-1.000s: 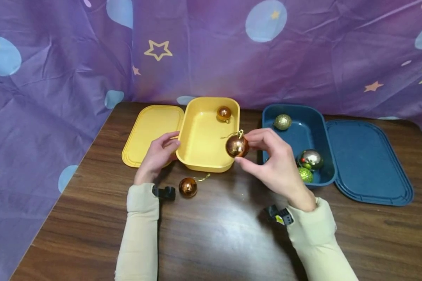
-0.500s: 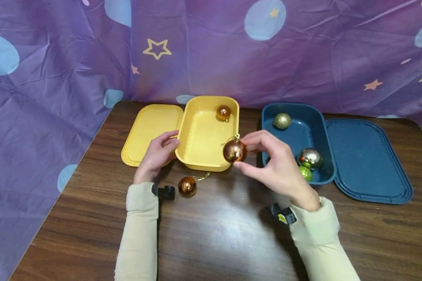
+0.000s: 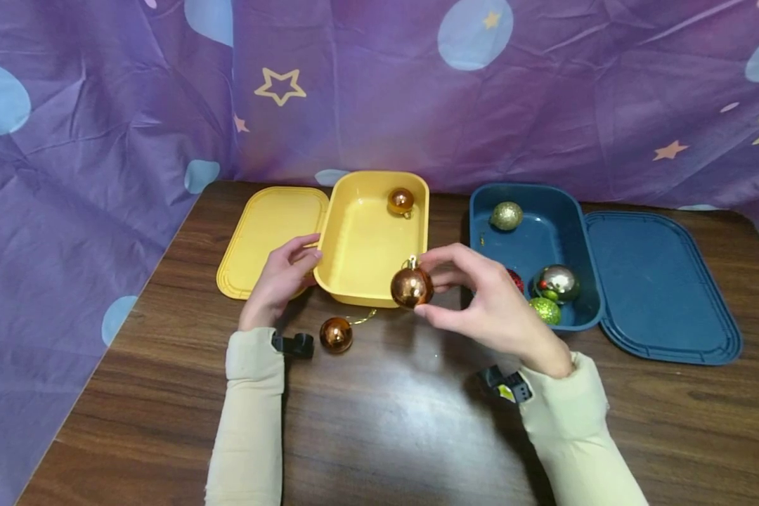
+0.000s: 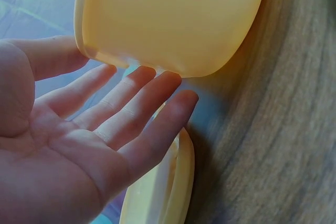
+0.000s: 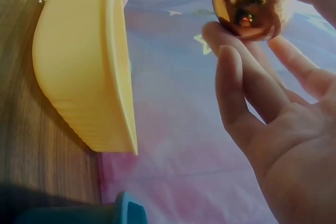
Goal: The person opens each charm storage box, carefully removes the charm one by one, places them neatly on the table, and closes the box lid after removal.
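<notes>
Thumb and fingers of my right hand pinch a shiny copper Christmas bauble by its sides, its gold cap pointing up. In the head view the bauble overlaps the front right corner of the yellow box. The right wrist view shows the same bauble held above the box's rim. My left hand is at the left side of the yellow box; in the left wrist view its extended fingers lie along the box's wall, thumb at the rim. Inside that box sits a smaller copper bauble.
Another copper bauble with a gold string lies on the table before the yellow box. A yellow lid lies left. The blue box holds gold, silver, green and red baubles; its blue lid lies right. A purple cloth hangs behind.
My right hand has brought the copper bauble down and slightly left, toward me, from over the yellow box's right side to its front right corner. My left hand has stayed put.
</notes>
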Demonstrator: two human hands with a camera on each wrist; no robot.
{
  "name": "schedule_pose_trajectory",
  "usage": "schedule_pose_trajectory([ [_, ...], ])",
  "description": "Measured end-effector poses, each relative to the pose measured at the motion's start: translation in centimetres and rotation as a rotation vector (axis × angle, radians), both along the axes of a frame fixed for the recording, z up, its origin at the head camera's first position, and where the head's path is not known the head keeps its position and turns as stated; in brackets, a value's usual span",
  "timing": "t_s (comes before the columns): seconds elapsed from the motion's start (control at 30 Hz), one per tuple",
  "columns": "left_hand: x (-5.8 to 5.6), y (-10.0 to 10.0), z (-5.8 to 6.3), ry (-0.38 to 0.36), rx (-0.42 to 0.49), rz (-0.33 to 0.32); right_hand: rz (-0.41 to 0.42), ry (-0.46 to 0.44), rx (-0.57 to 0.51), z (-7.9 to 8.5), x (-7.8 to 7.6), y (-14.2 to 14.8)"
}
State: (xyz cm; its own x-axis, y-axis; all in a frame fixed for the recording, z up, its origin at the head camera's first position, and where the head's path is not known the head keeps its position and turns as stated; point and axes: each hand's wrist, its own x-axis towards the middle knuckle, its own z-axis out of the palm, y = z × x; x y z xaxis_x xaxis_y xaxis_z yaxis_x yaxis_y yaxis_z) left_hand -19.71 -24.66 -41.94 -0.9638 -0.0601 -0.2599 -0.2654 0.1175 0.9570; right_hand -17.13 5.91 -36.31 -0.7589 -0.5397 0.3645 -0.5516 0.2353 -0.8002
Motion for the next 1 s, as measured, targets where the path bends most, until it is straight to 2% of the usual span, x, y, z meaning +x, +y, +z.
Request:
schedule_pose_trajectory([
  [0.53, 0.0, 0.0, 0.0, -0.007, 0.012, -0.001, 0.101, -0.172, 0.136, -1.1, -0.1, -0.4],
  [0.8, 0.0, -0.1, -0.1, -0.014, 0.007, 0.001, 0.15, -0.155, 0.155, -1.6, 0.1, -1.1],
  [1.0, -0.1, -0.1, -0.1, -0.015, 0.004, 0.003, 0.19, -0.118, 0.219, -1.9, 0.2, -1.5],
])
